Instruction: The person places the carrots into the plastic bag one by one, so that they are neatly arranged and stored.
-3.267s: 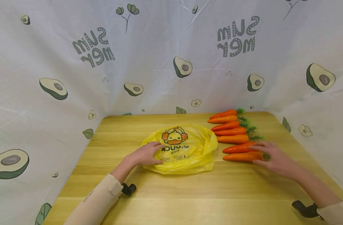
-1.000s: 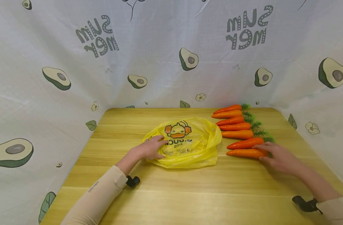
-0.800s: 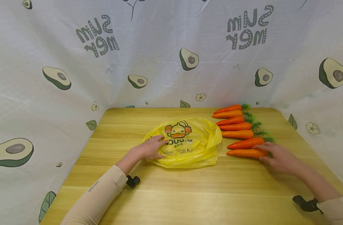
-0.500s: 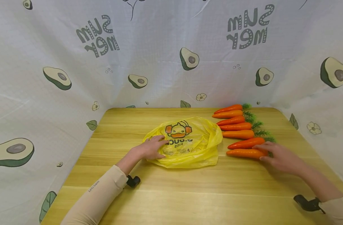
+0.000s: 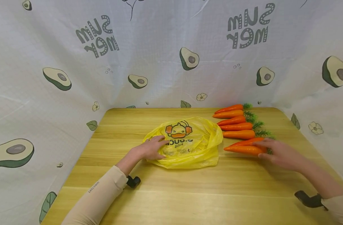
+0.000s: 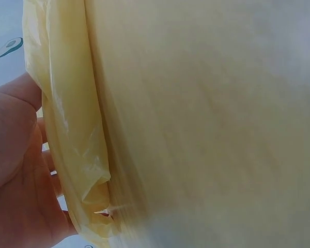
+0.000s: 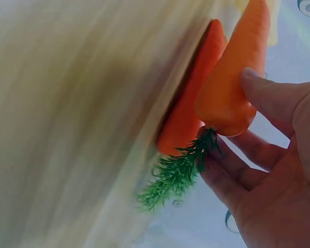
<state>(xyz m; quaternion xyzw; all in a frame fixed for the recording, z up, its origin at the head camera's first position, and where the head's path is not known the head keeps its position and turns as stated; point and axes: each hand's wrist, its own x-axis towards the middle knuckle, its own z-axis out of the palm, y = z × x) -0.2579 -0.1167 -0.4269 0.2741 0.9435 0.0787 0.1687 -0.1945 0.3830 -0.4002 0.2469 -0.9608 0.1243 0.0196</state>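
Note:
My left hand (image 5: 153, 148) rests on the left side of a yellow plastic bag (image 5: 199, 137) printed with a duck in headphones. In the left wrist view, its fingers reach behind the bag's folded edge (image 6: 75, 119). At the right, my right hand (image 5: 282, 154) holds the nearest orange carrot (image 5: 245, 150) by its thick end. The right wrist view shows the thumb on the side of this carrot (image 7: 232, 72) and the fingers near its green top (image 7: 170, 181). A redder carrot (image 7: 191, 93) lies behind it on the table.
Several more carrots (image 5: 239, 134) with green tops lie in a column toward the back right of the wooden table (image 5: 174, 193). Their tips point left, close to the bag. A white curtain (image 5: 160, 40) with avocado prints hangs behind and at both sides.
The right hand has raised the nearest carrot slightly, and it now overlaps the carrot behind it. My left hand and the bag stay put. Before that, the head view shifted a little.

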